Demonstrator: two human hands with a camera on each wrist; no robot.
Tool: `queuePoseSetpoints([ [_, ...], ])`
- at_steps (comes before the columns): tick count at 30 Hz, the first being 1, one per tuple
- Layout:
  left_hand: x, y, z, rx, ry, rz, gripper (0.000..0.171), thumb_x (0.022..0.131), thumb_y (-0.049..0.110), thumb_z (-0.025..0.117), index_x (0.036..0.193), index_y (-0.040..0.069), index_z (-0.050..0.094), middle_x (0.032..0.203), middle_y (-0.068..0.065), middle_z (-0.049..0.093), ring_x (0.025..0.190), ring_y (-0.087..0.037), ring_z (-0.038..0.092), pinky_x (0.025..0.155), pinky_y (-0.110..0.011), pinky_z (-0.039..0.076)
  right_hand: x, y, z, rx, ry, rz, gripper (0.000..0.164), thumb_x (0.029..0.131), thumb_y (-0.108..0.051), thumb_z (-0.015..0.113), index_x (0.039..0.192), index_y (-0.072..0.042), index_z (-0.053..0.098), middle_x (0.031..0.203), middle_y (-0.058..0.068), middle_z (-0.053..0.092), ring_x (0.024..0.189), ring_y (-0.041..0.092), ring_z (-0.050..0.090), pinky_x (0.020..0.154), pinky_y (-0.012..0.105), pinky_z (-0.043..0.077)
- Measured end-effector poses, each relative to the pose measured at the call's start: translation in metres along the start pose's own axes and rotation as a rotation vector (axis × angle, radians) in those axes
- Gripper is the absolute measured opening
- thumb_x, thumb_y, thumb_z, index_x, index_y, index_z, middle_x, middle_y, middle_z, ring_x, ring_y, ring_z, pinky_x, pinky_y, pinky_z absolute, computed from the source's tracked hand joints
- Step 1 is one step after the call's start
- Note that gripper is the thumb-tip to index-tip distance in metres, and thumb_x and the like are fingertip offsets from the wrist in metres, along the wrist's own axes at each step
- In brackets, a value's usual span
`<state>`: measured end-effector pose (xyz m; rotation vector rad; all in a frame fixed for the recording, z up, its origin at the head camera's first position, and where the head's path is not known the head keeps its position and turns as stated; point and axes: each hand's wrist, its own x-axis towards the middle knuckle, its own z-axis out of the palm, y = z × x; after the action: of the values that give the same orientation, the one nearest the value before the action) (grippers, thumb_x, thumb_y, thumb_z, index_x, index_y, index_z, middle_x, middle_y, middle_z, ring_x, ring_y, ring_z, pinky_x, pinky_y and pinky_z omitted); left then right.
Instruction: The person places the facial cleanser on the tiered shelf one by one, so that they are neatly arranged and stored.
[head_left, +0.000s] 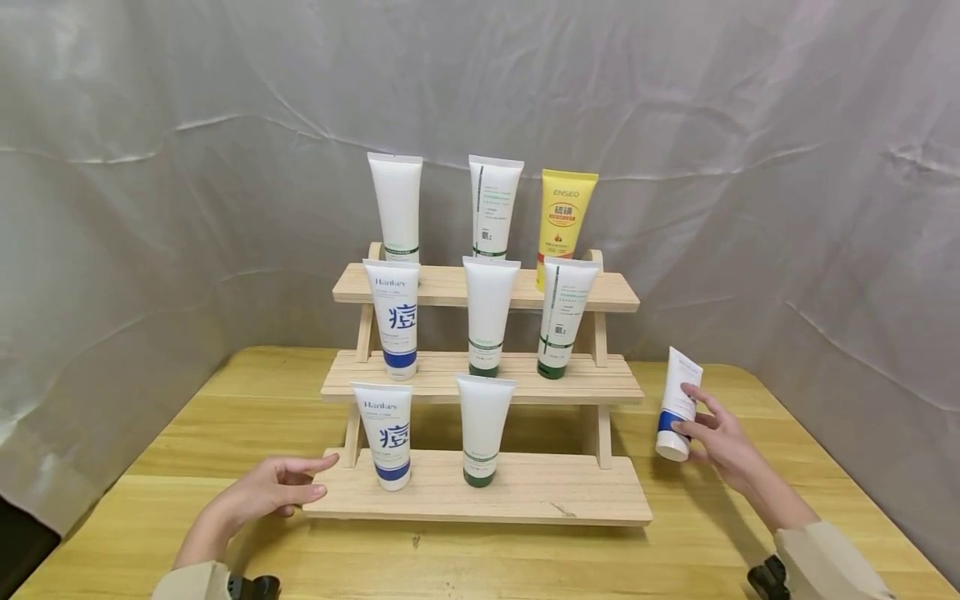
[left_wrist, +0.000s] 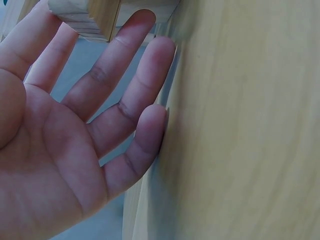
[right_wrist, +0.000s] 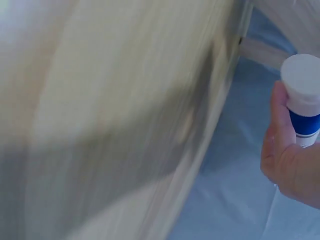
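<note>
A white squeeze tube (head_left: 681, 398) with a blue band and white cap is gripped between the thumb and fingers of my right hand (head_left: 716, 437), right of the stand. It tilts, cap down; in the right wrist view its white cap (right_wrist: 302, 75) shows at the right edge. My left hand (head_left: 262, 492) is at the left end of the wooden display stand (head_left: 555, 500), fingers loosely extended by the bottom step. On that step stand a Hankey tube (head_left: 386, 433) with blue lettering and a white tube (head_left: 482, 429) with a green cap; the step's right part is bare.
The middle step holds another Hankey tube (head_left: 396, 317) and two green-capped tubes. On the top step stand two white tubes and a yellow tube (head_left: 564, 217). A wooden table (head_left: 187, 442) lies beneath, with a grey curtain (head_left: 247, 167) behind and at the sides.
</note>
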<state>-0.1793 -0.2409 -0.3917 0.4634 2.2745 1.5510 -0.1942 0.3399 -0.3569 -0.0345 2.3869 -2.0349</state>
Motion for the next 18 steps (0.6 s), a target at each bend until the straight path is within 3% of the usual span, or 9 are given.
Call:
queuePoseSetpoints([
  [6, 0.000, 0.001, 0.000, 0.030, 0.013, 0.008, 0.053, 0.085, 0.019, 0.062, 0.127, -0.007, 0.042, 0.128, -0.031, 0.037, 0.074, -0.015, 0.047, 0.055, -0.027, 0.044, -0.014, -0.009, 0.007, 0.068, 0.010, -0.100, 0.057, 0.086, 0.003, 0.051, 0.124, -0.034, 0.030, 0.118, 0.024, 0.021, 0.082, 0.008, 0.052, 0.062, 0.034, 0.050],
  [11, 0.000, 0.001, 0.000, 0.035, 0.016, 0.015, 0.052, 0.085, 0.019, 0.061, 0.126, -0.007, 0.043, 0.129, -0.032, 0.035, 0.077, -0.016, 0.048, 0.055, -0.027, 0.045, -0.023, -0.015, 0.012, 0.174, 0.036, -0.182, 0.061, 0.083, 0.011, 0.051, 0.121, -0.033, 0.032, 0.110, 0.016, 0.023, 0.080, 0.010, 0.055, 0.057, 0.031, 0.050],
  [18, 0.000, 0.000, 0.001, 0.023, 0.014, 0.020, 0.052, 0.085, 0.019, 0.062, 0.126, -0.007, 0.043, 0.129, -0.032, 0.035, 0.073, -0.014, 0.048, 0.055, -0.026, 0.044, -0.034, -0.017, 0.023, 0.183, 0.053, -0.283, 0.063, 0.080, 0.015, 0.054, 0.123, -0.026, 0.033, 0.104, 0.006, 0.038, 0.080, 0.009, 0.057, 0.053, 0.026, 0.049],
])
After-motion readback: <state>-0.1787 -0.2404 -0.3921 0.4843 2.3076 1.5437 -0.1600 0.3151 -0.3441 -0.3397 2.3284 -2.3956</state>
